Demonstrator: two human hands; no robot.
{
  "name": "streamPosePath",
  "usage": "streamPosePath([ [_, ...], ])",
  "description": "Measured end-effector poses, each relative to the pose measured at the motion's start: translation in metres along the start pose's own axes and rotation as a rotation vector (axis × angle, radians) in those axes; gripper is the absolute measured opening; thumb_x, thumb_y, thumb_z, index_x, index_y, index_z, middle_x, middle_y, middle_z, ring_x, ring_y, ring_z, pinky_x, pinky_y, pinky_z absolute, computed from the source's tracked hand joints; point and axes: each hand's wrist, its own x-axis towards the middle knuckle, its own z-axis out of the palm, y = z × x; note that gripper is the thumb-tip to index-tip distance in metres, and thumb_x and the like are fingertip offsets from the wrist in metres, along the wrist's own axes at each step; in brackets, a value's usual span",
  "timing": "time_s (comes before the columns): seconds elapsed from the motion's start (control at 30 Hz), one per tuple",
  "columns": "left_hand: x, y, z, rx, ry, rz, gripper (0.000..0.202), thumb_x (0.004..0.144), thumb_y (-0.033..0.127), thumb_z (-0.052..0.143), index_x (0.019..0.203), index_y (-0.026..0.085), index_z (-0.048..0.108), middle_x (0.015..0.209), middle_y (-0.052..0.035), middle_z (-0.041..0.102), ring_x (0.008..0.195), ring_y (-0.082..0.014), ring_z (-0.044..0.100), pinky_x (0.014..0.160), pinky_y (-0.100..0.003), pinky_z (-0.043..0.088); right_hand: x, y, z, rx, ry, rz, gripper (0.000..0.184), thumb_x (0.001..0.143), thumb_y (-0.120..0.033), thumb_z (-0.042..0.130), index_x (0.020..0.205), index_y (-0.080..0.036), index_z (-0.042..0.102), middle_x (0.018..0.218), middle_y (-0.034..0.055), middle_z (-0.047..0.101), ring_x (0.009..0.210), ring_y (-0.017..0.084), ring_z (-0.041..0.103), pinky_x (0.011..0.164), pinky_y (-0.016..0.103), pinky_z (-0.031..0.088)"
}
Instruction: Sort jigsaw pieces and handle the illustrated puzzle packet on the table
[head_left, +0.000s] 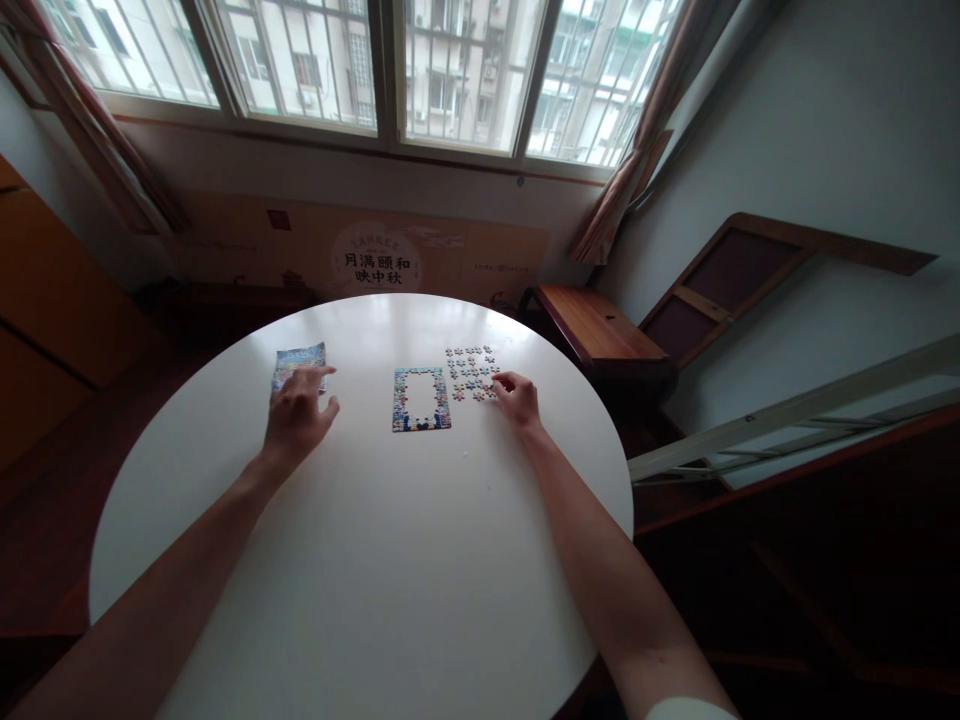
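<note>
A jigsaw puzzle (442, 411) lies in the middle of the table, its border joined into a rectangle around a bare white centre. To its right, several loose puzzle pieces (470, 372) are spread in rough rows. My right hand (519, 402) is at the right edge of these pieces, thumb and forefinger pinched at a puzzle piece (495, 384), which they partly cover. On the left, my left hand (298, 408) rests over the lower part of a printed picture sheet (301, 357), fingers spread and thumb apart. Whether its fingertips touch the sheet I cannot tell.
The round white table (375, 560) fills the lower middle. Two tiny white bits lie near its centre right. Beyond its right edge stands a wooden bench (600, 325). Barred windows (465, 75) and curtains are behind, and a printed cardboard panel (480, 245) stands below them.
</note>
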Motion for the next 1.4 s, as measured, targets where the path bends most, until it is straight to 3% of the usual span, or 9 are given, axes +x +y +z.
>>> streamPosePath([
  [0.13, 0.006, -0.011, -0.018, 0.257, -0.190, -0.074, 0.045, 0.086, 0.018, 0.041, 0.131, 0.016, 0.047, 0.135, -0.0166, 0.047, 0.117, -0.0325, 0.049, 0.090, -0.049, 0.042, 0.000, 0.002, 0.002, -0.001, -0.008, -0.011, 0.024, 0.071, -0.029, 0.054, 0.081, -0.016, 0.071, 0.071, 0.0041, 0.069, 0.062, 0.016, 0.058, 0.067, 0.029, 0.047],
  [0.3, 0.016, -0.032, -0.023, 0.333, -0.320, -0.090, 0.052, 0.085, 0.009, 0.036, 0.137, 0.011, 0.041, 0.144, -0.0193, 0.039, 0.130, -0.0310, 0.038, 0.098, -0.052, 0.035, 0.000, 0.001, 0.002, 0.009, -0.013, -0.004, 0.024, 0.071, -0.030, 0.054, 0.082, -0.017, 0.071, 0.074, 0.0043, 0.070, 0.063, 0.016, 0.058, 0.067, 0.029, 0.047],
  [0.43, 0.021, -0.061, -0.011, 0.264, -0.463, -0.119, 0.054, 0.094, 0.028, 0.033, 0.144, 0.009, 0.030, 0.151, -0.0186, 0.028, 0.139, -0.0306, 0.024, 0.105, -0.053, 0.026, 0.001, 0.002, 0.004, 0.012, -0.018, -0.006, 0.023, 0.072, -0.030, 0.054, 0.081, -0.018, 0.071, 0.075, 0.0044, 0.070, 0.065, 0.016, 0.059, 0.068, 0.030, 0.048],
  [0.57, 0.019, -0.077, 0.001, 0.199, -0.529, -0.191, 0.056, 0.097, 0.038, 0.024, 0.148, 0.013, 0.023, 0.154, -0.0137, 0.024, 0.141, -0.0280, 0.023, 0.109, -0.053, 0.019, 0.001, 0.004, 0.005, 0.006, -0.009, -0.024, 0.023, 0.072, -0.030, 0.053, 0.081, -0.018, 0.071, 0.074, 0.0041, 0.070, 0.066, 0.017, 0.060, 0.069, 0.030, 0.048],
  [0.83, 0.013, -0.081, 0.006, 0.234, -0.337, -0.197, 0.059, 0.089, 0.032, 0.040, 0.144, 0.013, 0.033, 0.146, -0.0131, 0.040, 0.130, -0.0283, 0.040, 0.106, -0.041, 0.027, 0.002, 0.009, 0.006, -0.012, -0.007, -0.029, 0.024, 0.073, -0.030, 0.052, 0.082, -0.019, 0.070, 0.077, 0.0035, 0.071, 0.067, 0.017, 0.061, 0.070, 0.030, 0.049],
  [0.97, 0.010, -0.080, 0.001, 0.261, -0.255, -0.215, 0.053, 0.088, 0.031, 0.041, 0.140, 0.018, 0.041, 0.139, -0.0102, 0.050, 0.121, -0.0287, 0.048, 0.101, -0.042, 0.032, 0.002, 0.008, 0.006, -0.021, -0.013, -0.024, 0.023, 0.073, -0.030, 0.052, 0.082, -0.019, 0.070, 0.077, 0.0034, 0.071, 0.067, 0.016, 0.061, 0.069, 0.029, 0.049],
  [1.13, 0.007, -0.071, -0.007, 0.283, -0.190, -0.151, 0.040, 0.092, 0.031, 0.034, 0.119, 0.018, 0.060, 0.130, -0.0083, 0.059, 0.111, -0.0275, 0.053, 0.096, -0.046, 0.032, 0.002, 0.005, 0.005, -0.036, -0.018, -0.014, 0.023, 0.073, -0.028, 0.052, 0.082, -0.019, 0.071, 0.076, 0.0031, 0.071, 0.067, 0.016, 0.061, 0.071, 0.029, 0.049],
  [1.27, 0.005, -0.044, -0.014, 0.212, 0.001, -0.025, 0.041, 0.095, 0.030, 0.032, 0.120, 0.016, 0.060, 0.126, -0.0097, 0.062, 0.111, -0.0248, 0.055, 0.099, -0.041, 0.031, 0.002, 0.005, 0.006, -0.034, -0.022, -0.010, 0.022, 0.073, -0.027, 0.052, 0.082, -0.019, 0.071, 0.077, 0.0029, 0.071, 0.067, 0.016, 0.062, 0.071, 0.029, 0.049],
  [1.4, -0.005, 0.008, -0.018, 0.082, -0.043, 0.267, 0.041, 0.094, 0.026, 0.035, 0.128, 0.019, 0.056, 0.131, -0.0097, 0.058, 0.120, -0.0241, 0.051, 0.101, -0.041, 0.032, 0.002, 0.005, 0.006, -0.030, -0.019, -0.019, 0.022, 0.073, -0.028, 0.053, 0.082, -0.019, 0.071, 0.079, 0.0033, 0.071, 0.068, 0.016, 0.062, 0.071, 0.029, 0.049],
])
